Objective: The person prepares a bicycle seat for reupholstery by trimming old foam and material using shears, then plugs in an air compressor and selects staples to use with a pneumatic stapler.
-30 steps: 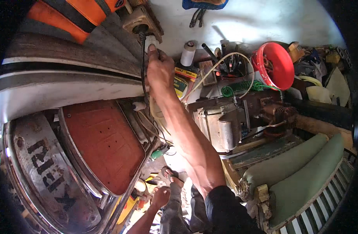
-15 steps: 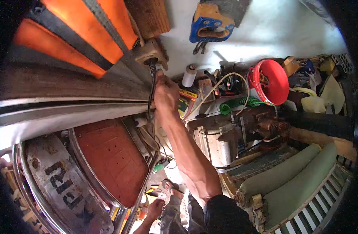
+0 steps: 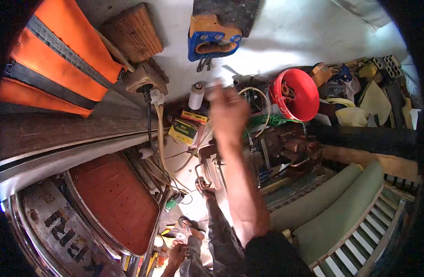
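My right hand is raised over the floor clutter, smeared by motion, so its fingers cannot be read. It is apart from the wall socket at the left. A black plug with a black cord sits in the socket, beside a white plug on a pale cord. Near my right hand stand a white bottle and a yellow-and-black box. Low by my legs, my left hand has its fingers curled in; anything inside them is hidden.
A blue-and-wood handsaw hangs on the wall. A red bucket stands behind a rusty machine with a finned part. Green padded slats lie at right, red-brown panel at left. Cords trail beside my feet.
My right hand has let go of the plug at the socket and moved right, away from it. The view has shifted right. My left hand stays low.
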`<state>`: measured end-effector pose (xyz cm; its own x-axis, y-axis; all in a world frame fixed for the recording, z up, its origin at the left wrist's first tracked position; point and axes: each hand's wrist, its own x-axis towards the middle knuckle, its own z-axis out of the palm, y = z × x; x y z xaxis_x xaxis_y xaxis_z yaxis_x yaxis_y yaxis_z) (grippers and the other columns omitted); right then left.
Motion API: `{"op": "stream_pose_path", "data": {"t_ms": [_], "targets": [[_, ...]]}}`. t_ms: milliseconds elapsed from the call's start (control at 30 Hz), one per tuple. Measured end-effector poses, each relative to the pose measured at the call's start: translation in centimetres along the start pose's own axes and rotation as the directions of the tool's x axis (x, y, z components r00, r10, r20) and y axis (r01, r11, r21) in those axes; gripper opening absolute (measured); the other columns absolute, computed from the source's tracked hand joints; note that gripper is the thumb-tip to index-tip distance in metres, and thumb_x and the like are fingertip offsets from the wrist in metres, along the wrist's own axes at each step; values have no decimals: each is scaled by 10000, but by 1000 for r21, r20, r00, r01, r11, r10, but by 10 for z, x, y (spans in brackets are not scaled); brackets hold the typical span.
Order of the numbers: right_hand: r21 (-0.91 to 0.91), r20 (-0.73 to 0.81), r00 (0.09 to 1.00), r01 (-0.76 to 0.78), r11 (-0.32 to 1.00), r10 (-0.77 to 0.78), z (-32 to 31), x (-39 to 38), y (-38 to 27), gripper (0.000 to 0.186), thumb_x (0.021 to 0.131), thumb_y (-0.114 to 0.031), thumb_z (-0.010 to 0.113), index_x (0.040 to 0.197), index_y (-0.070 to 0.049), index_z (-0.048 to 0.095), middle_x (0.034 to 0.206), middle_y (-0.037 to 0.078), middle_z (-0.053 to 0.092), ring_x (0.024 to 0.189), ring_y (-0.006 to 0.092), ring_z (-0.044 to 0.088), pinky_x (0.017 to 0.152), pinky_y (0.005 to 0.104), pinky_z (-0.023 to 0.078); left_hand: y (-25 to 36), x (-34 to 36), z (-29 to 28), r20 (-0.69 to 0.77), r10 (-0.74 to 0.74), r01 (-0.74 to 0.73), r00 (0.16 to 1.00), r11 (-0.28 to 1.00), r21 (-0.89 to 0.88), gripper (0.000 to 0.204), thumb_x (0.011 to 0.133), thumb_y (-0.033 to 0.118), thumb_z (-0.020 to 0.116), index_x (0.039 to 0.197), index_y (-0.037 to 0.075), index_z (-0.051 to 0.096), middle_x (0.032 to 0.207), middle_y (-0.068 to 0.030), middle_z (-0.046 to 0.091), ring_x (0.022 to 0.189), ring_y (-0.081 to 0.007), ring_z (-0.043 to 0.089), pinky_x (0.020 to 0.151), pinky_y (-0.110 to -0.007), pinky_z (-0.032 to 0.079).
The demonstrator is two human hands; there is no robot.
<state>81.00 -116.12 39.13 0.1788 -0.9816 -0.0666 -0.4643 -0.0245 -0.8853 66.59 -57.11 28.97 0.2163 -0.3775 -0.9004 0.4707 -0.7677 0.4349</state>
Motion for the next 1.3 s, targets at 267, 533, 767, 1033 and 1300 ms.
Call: {"op": "stream_pose_path", "data": {"t_ms": [267,533,767,1033,1300], "targets": [[-557,330,941,256,790,-73,-75,156,127,417,973,-394,512,949,-8,666,945,236,693,866,411,672,768,521,509,51,4,12,-28,-133,135,991,988,78,307,1030,277,520,1109,3,634,909,-96,703,742,-192,703,662,-328,580],[-142,990,129,937,320,60,-121,69,266,308,918,-155,575,1216,-164,651,1359,54,591,1226,300,583,934,449,532,51,13,3,-59,-270,269,961,963,-32,268,1004,235,554,1091,2,652,927,-114,713,741,-184,703,639,-318,574],[325,932,-253,900,-289,260,-93,72,303,318,969,-270,542,1261,-231,661,1474,-4,509,1333,224,480,1180,575,227,75,8,1,-82,-106,118,991,978,170,272,1006,247,527,1054,16,662,921,-107,711,827,-204,690,711,-378,568],[85,961,-58,993,-88,272,-115,75,292,137,850,-281,607,969,-222,642,1062,-3,530,1116,235,545,1156,582,212,-6,39,-7,30,-281,272,959,891,-363,245,992,209,529,1046,15,669,917,-112,710,826,-200,689,713,-371,569],[-117,991,113,992,54,73,-168,115,202,108,732,-292,671,676,-213,624,650,-3,551,900,245,610,1133,589,196,2,30,6,-28,56,-53,998,994,95,205,968,154,550,1056,17,673,899,-105,709,782,-206,679,694,-356,569]]}}
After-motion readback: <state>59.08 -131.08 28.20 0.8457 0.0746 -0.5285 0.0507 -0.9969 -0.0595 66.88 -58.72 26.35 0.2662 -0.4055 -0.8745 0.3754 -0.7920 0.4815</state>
